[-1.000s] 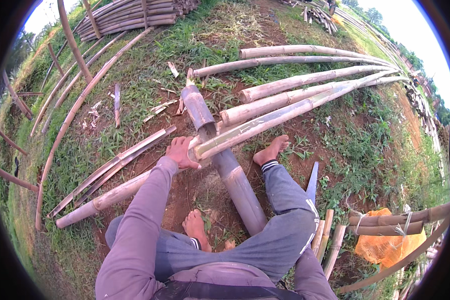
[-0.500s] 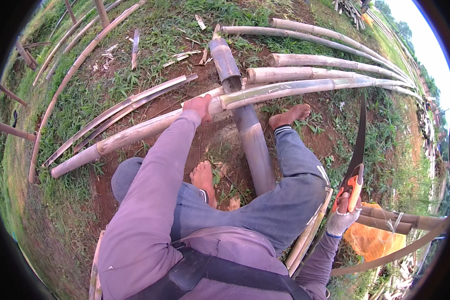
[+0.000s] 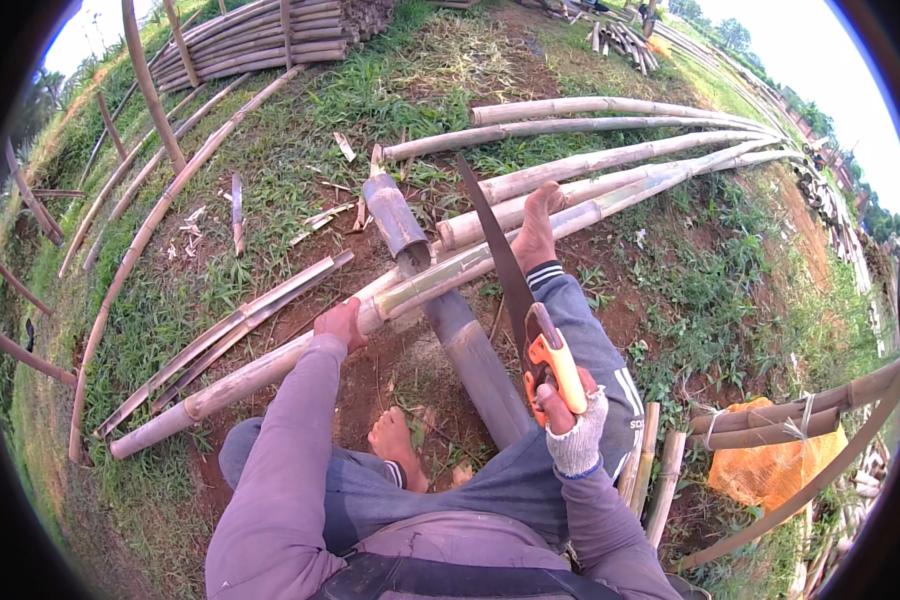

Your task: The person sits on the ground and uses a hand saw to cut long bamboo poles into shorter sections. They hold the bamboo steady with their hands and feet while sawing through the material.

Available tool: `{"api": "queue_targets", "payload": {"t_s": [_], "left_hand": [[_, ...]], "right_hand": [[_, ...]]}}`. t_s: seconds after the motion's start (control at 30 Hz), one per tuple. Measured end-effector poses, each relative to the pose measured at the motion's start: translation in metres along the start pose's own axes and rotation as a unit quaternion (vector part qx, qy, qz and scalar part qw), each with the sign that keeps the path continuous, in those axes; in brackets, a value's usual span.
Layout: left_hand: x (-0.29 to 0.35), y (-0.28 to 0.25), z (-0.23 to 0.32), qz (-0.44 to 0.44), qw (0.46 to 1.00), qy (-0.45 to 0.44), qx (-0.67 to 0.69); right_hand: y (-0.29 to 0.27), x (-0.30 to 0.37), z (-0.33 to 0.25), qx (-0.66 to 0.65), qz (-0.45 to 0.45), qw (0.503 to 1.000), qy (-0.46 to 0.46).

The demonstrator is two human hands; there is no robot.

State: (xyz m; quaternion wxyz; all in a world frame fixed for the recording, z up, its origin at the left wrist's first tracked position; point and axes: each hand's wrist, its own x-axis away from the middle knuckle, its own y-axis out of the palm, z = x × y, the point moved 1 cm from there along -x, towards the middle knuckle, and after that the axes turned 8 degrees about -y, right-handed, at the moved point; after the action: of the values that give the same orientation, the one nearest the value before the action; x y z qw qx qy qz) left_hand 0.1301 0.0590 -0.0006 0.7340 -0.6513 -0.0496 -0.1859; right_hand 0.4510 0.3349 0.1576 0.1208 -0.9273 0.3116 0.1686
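My bare left hand (image 3: 340, 326) is wrapped over a long bamboo pole (image 3: 250, 374) that slants across in front of me. This pole crosses a thick dark bamboo piece (image 3: 478, 365) lying between my legs. In a fingerless white glove, my right hand (image 3: 576, 425) grips a hand saw (image 3: 503, 255) by its orange handle. The saw's dark blade points up and away, and in this view it overlaps the pole; whether it touches cannot be told. My right foot (image 3: 537, 226) rests on the poles, and my left foot (image 3: 394, 446) is on the soil.
More bamboo poles (image 3: 610, 158) run off to the far right. Split bamboo lengths (image 3: 232, 330) lie at the left, and a bamboo stack (image 3: 260, 45) stands at the back. An orange net bag (image 3: 770, 462) hangs by tied poles at the right.
The saw in my right hand has swung in from the right toward the pole. My right foot has risen from the ground onto the poles. My left hand keeps its hold.
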Motion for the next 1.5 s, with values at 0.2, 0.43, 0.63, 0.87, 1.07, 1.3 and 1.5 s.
{"api": "queue_targets", "payload": {"t_s": [0.2,0.43,0.63,0.87,1.07,1.3,1.5], "left_hand": [[0.000,-0.002,0.007,0.012,1.000,-0.006,-0.026],[-0.003,0.003,0.000,0.025,1.000,0.001,-0.001],[-0.003,-0.002,0.007,0.011,1.000,-0.003,-0.011],[-0.005,0.002,-0.005,0.035,0.999,0.007,-0.002],[-0.001,0.006,0.001,0.030,0.999,0.012,0.004],[-0.004,0.007,-0.003,0.010,1.000,-0.003,-0.014],[-0.004,0.001,0.002,0.016,1.000,0.008,0.001]], "right_hand": [[0.023,-0.006,0.051,0.008,-0.044,0.998,0.047],[0.044,-0.008,0.067,0.072,-0.084,0.994,-0.021],[0.038,0.002,0.083,0.077,-0.076,0.994,-0.006],[0.044,0.021,0.122,-0.008,-0.035,0.993,0.115],[0.045,0.018,0.105,-0.003,-0.039,0.999,0.026],[0.052,0.030,0.102,0.006,-0.063,0.998,0.018],[0.056,0.026,0.119,0.058,-0.083,0.993,-0.058]]}}
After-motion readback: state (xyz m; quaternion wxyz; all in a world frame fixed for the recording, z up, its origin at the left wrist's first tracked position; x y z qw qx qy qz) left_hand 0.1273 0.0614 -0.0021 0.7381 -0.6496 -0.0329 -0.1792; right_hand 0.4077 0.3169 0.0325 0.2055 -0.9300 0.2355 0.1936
